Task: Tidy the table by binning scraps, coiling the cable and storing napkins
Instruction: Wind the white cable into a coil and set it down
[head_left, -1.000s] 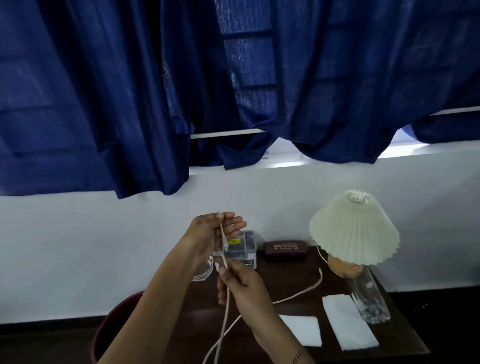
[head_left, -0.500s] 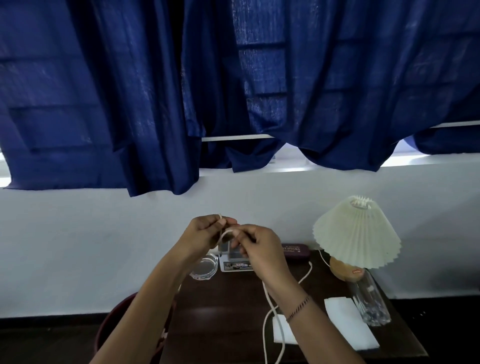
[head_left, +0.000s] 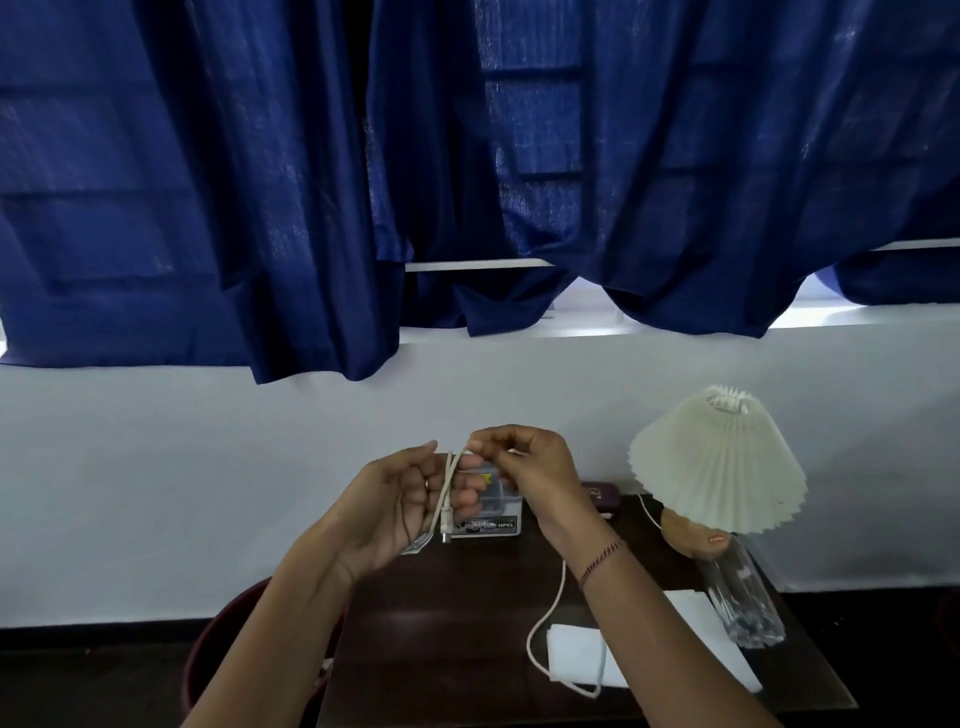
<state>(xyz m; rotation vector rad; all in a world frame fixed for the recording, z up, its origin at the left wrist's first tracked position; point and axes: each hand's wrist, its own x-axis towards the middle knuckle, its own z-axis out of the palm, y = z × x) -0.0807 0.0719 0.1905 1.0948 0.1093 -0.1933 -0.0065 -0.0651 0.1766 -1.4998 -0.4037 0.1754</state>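
I can read only "OPEL" on the label strip of the small clear box (head_left: 488, 512), at 6 o'clock of the hands

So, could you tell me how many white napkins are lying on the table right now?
2. One napkin lies near the table's front edge, with the cable looping over it. The other napkin lies to its right, beside the clear bottle; the right forearm partly hides both.

A dark wooden table (head_left: 441, 639) stands against the white wall. On it lie two white napkins (head_left: 574, 657), a slack loop of white cable (head_left: 540, 660), a clear bottle (head_left: 748, 603), a pleated-shade lamp (head_left: 717, 467), a small clear box (head_left: 493, 512) and a maroon case (head_left: 602, 493).
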